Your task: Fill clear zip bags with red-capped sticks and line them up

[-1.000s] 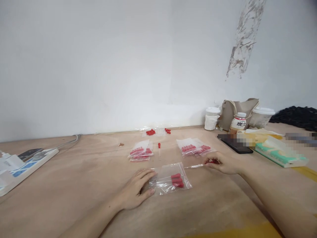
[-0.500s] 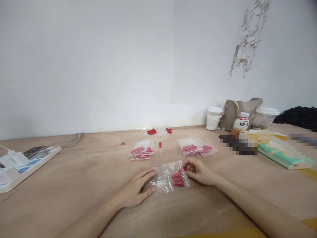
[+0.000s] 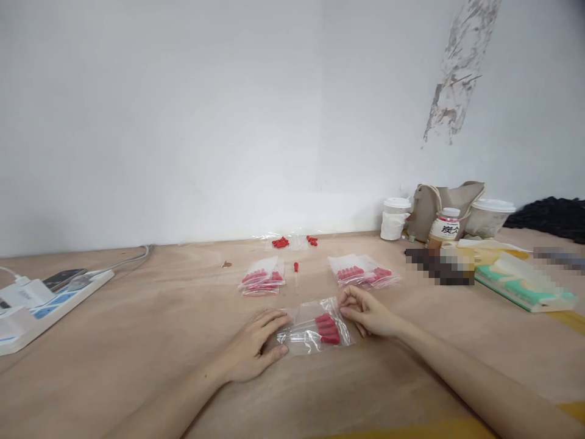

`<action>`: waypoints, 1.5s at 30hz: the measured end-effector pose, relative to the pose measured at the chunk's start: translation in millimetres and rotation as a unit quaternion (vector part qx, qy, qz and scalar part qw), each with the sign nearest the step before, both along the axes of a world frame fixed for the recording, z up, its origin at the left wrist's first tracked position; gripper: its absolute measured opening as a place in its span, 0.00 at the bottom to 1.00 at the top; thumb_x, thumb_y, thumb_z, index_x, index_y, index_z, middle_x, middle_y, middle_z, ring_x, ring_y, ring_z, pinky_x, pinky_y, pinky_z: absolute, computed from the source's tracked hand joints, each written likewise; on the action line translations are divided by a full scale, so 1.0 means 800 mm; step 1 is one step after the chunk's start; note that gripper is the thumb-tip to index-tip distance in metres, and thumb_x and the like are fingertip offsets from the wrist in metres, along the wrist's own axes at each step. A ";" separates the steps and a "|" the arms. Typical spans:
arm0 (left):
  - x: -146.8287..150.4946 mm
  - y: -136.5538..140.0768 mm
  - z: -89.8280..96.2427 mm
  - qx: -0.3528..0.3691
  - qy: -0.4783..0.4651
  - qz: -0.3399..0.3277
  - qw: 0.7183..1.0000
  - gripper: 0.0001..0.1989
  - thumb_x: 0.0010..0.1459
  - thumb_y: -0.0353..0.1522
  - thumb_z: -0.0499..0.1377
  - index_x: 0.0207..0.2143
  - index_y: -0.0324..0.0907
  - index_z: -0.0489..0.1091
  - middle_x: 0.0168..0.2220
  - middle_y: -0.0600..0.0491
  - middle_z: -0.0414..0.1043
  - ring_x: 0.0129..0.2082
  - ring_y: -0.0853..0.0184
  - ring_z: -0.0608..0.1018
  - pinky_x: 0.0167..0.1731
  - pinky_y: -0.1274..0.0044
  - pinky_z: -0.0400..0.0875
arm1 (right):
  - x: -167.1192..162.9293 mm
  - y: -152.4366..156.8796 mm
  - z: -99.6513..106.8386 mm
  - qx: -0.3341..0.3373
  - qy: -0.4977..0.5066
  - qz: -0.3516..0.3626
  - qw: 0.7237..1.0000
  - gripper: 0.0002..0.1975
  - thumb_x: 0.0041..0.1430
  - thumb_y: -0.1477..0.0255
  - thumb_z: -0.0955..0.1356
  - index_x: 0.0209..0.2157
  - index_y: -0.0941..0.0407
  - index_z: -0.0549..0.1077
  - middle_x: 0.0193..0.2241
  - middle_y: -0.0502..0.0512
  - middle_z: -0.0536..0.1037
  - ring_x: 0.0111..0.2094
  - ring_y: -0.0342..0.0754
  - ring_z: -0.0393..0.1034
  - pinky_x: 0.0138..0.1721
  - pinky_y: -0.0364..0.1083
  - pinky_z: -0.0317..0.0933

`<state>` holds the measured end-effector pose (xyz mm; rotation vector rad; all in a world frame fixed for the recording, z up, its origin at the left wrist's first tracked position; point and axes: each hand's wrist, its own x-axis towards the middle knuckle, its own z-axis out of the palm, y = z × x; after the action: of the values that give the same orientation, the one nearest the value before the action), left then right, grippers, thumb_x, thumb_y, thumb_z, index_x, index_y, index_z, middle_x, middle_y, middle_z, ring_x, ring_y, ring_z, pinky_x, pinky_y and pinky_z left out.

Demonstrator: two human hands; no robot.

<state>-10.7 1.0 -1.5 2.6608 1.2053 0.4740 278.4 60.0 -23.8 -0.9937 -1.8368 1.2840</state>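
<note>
Head view. The clear zip-lock bag (image 3: 304, 350) lies flat on the surface (image 3: 256, 408), between the two hands. Its long axis runs left to right, with the zip edge at the right, beside the right hand (image 3: 367, 312); from that hand's fingertips the bag lies to the left. The left hand (image 3: 251, 349) touches the bag's other end; its grip is spread, thumb apart from fingers. The right grip is curled at the bag's far right corner; whether it pinches the film cannot be told.

Count: one bag between the hands, holding what appear to be four red-bulbed droppers (image 3: 328, 332), bulbs to the right; one loose dropper (image 3: 296, 268) ahead of it, bulb away from the person, its tip nearer the left fingertips; two groups of filled bags, the left group (image 3: 264, 277) and the right group (image 3: 361, 274), bags overlapping and not countable; two white-lidded cups (image 3: 395, 219); one labelled bottle (image 3: 445, 228); one power strip (image 3: 55, 305).
</note>
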 end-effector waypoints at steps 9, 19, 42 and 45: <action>0.000 0.001 -0.002 0.005 -0.001 -0.009 1.000 0.21 0.58 0.41 0.48 0.53 0.49 0.56 0.55 0.51 0.55 0.55 0.61 0.58 0.53 0.65 0.54 | -0.074 0.065 0.046 0.182 -0.289 -0.176 0.923 0.07 0.42 0.74 0.66 0.28 0.59 0.69 0.28 0.55 0.74 0.32 0.45 0.68 0.32 0.41 0.59; -0.002 0.000 0.000 0.002 0.000 -0.010 1.000 0.20 0.57 0.40 0.49 0.53 0.50 0.57 0.55 0.52 0.54 0.54 0.61 0.58 0.53 0.66 0.54 | -0.164 0.147 0.039 0.093 -0.318 -0.210 0.920 0.14 0.33 0.84 0.67 0.29 0.64 0.71 0.28 0.66 0.75 0.32 0.57 0.70 0.29 0.46 0.61; -0.003 0.002 -0.002 -0.005 0.003 0.000 1.000 0.20 0.57 0.41 0.49 0.53 0.50 0.57 0.56 0.52 0.54 0.55 0.60 0.58 0.52 0.66 0.55 | -0.010 0.018 -0.015 -0.029 0.282 -0.288 0.915 0.19 0.48 0.61 0.65 0.37 0.50 0.51 0.22 0.44 0.64 0.19 0.43 0.66 0.21 0.46 0.66; -0.003 0.002 -0.001 -0.007 0.005 0.000 1.000 0.21 0.58 0.41 0.48 0.54 0.50 0.55 0.56 0.52 0.54 0.55 0.60 0.58 0.52 0.65 0.55 | -0.016 0.010 -0.010 -0.090 0.314 -0.264 0.908 0.14 0.49 0.65 0.64 0.33 0.51 0.52 0.23 0.44 0.66 0.22 0.42 0.69 0.28 0.47 0.67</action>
<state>-12.9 2.2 -2.1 2.6555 1.2066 0.4503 265.7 67.9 -31.5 -0.9369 -0.8928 1.2422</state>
